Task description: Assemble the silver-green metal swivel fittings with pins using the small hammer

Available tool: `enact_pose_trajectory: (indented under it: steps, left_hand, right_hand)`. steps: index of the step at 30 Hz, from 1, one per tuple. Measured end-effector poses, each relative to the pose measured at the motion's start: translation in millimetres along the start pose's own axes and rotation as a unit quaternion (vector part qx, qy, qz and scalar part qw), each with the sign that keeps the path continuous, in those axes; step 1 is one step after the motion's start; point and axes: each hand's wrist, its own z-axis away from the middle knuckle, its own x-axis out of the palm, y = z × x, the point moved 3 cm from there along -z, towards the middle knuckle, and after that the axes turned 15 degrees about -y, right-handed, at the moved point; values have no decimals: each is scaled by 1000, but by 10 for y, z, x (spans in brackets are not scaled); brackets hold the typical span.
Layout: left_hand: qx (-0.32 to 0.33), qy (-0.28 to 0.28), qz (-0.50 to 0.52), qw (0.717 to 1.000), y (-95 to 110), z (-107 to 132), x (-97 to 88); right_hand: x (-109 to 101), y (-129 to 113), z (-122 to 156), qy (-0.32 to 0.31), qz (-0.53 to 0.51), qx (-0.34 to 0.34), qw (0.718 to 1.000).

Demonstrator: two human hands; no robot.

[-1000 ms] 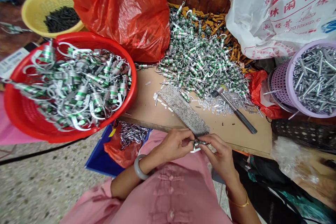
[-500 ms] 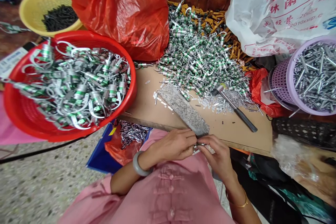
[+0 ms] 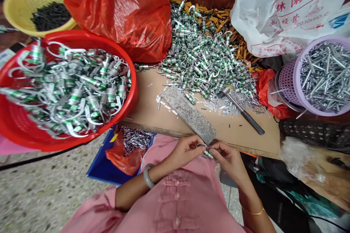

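Observation:
Between my hands, just off the bench's front edge, is a small silver-and-green metal fitting (image 3: 208,153) with a curved silver strip. My left hand (image 3: 188,150) pinches the curved strip side with thumb and forefinger. On the other side, my right hand (image 3: 226,158) grips the cylindrical body between thumb and fingers. Right above my hands lies a speckled grey metal bar (image 3: 190,114), set diagonally on the brown board (image 3: 150,107). A hammer (image 3: 243,111) with a black handle rests to its right, its head near loose small metal links (image 3: 228,106).
A large heap of similar fittings (image 3: 202,54) covers the back. To the left stands a red basket (image 3: 133,91) of fittings, with a yellow basket (image 3: 16,11) behind. A purple basket (image 3: 294,76) of metal pins stands right. Red (image 3: 117,11) and white plastic bags (image 3: 262,14) flank the heap.
My hands have turned the fitting and drawn slightly apart, so more of its green-banded body and curved strip shows. The whole view has shifted a little.

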Motion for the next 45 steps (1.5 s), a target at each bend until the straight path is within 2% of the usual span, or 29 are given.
enact_pose_trajectory:
  steps: [2,4,7,9,12,14,16,19,22,24,29,32,35,39,45]
  left_hand:
    - [-28,25,157,987,-160,8,75]
    - [-34,60,241,968,-277,11,140]
    - [-21,115,272,955,-349,6,194]
    - [-11,137,269,953,-343,2,193]
    - [1,173,254,952,-304,12,105]
    - [10,194,239,951,-276,22,9]
    - [13,202,227,953,-253,24,-78]
    - [9,196,219,956,-236,16,-145]
    - [8,189,219,957,-236,9,-151]
    - [9,186,222,957,-242,8,-145]
    - [0,183,224,957,-252,7,-147]
    - [-5,180,221,958,-240,9,-149]
    - [-5,177,222,959,-220,12,-147]
    - [5,174,232,957,-204,16,-140]
    - [20,169,237,956,-192,7,-138]
  right_hand:
    - [-9,127,-31,3,-54,32,998]
    - [-5,211,-70,11,-79,44,996]
    - [-3,221,-91,13,-76,47,996]
    - [-48,153,-81,12,-39,50,998]
    - [-242,-36,-134,86,82,25,993]
    - [-388,-195,-287,159,178,-31,971]
    - [-470,-329,-551,178,264,-95,943]
    - [-480,-440,-1004,114,393,-136,902]
    - [-481,-475,-1237,71,475,-119,869]
    - [-520,-486,-1206,81,460,-116,877]
    - [-609,-466,-788,119,315,-110,935]
    - [-536,-456,-557,107,262,-86,955]
    - [-363,-472,-445,59,207,-84,973]
    - [-135,-483,-447,17,176,-84,981]
    - [-73,-459,-487,44,186,-61,980]
